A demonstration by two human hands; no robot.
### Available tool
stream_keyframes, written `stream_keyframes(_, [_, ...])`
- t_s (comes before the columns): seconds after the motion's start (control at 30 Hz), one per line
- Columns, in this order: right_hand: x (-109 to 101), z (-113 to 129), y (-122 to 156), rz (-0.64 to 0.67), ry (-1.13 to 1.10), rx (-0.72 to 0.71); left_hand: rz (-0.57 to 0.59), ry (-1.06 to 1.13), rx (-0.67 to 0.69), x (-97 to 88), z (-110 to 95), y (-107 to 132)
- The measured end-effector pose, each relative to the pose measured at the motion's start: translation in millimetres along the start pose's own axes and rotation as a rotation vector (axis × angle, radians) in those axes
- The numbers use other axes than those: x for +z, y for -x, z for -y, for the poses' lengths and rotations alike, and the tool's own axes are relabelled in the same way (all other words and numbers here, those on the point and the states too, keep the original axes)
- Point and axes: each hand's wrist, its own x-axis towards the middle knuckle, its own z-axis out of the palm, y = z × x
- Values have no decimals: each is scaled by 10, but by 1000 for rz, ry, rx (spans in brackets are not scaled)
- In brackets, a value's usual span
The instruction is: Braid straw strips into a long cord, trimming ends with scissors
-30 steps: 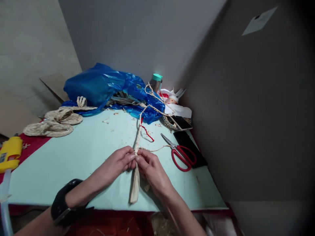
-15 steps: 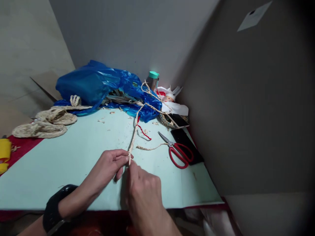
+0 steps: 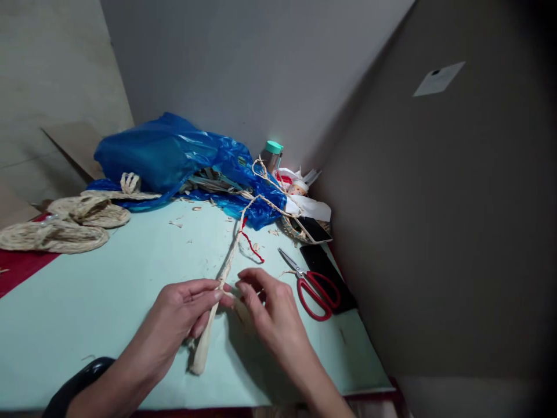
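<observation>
Toward the near middle of the table (image 3: 148,261): left hand (image 3: 180,307) pinches the pale cord (image 3: 228,258) between thumb and fingers.
Right hand (image 3: 274,302): raised just right of it, thumb and forefinger parted — whether its other fingers hold the side strand (image 3: 241,309), I cannot tell.
Fork: half a second ago the right hand was closed at the cord's near end, against the left; now it stands apart and two strands show, the near strand (image 3: 203,345) slanting near left, the side strand going right. Judging by this, the left pinch alone keeps the fork together.
Cord: runs far across the table to the blue bag (image 3: 161,162), then bends right toward the basket (image 3: 289,229); a red thread (image 3: 253,249) hangs off it partway.
Scissors (image 3: 300,273): right of the right hand, blades pointing far left, handles overlapping a black slab (image 3: 319,261).
Phone (image 3: 317,230): on the basket, far right, no mark legible.
Bottle (image 3: 273,152): behind the bag, green lid, no label readable.
Sandals (image 3: 61,235): far left, woven, no brand visible.
Card (image 3: 439,79): on the right wall — a dark mark, too small to read.
</observation>
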Motion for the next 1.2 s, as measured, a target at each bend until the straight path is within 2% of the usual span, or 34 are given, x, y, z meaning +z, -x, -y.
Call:
stream_keyframes(0.17, [69, -102, -375, 278, -833, 357, -15, -36, 3, 19, -17, -6])
stream_keyframes(0.27, [114, -105, -441, 331, -1028, 449, 29, -50, -9, -9, -4, -29])
stream_keyframes(0.37, [101, -115, -470, 368, -1114, 443, 37, -115, -54, -42, 48, -69])
stream_keyframes(0.47, [75, -159, -490, 424, -1156, 417, 38, -198, -80, -60, 116, -109])
stream_keyframes(0.53, [62, -190, -495, 452, -1142, 405, -13, -238, -76, -57, 135, -120])
stream_keyframes(0.6, [51, -210, -493, 463, -1098, 404, -49, -262, -44, -43, 113, -116])
stream_keyframes(0.73, [28, -226, -473, 485, -1005, 399, -31, -239, -11, 2, -3, -91])
stream_keyframes(0.87, [23, -238, -448, 488, -974, 343, -88, -241, -29, 27, -52, -80])
stream_keyframes(0.97, [25, -234, -440, 474, -931, 347, -104, -284, 22, 26, -28, -66])
stream_keyframes(1.1, [8, -211, -442, 454, -850, 350, -191, -366, 101, 15, 27, -17])
stream_keyframes(1.2, [-9, -194, -438, 459, -796, 355, -153, -424, 120, 7, 51, 13])
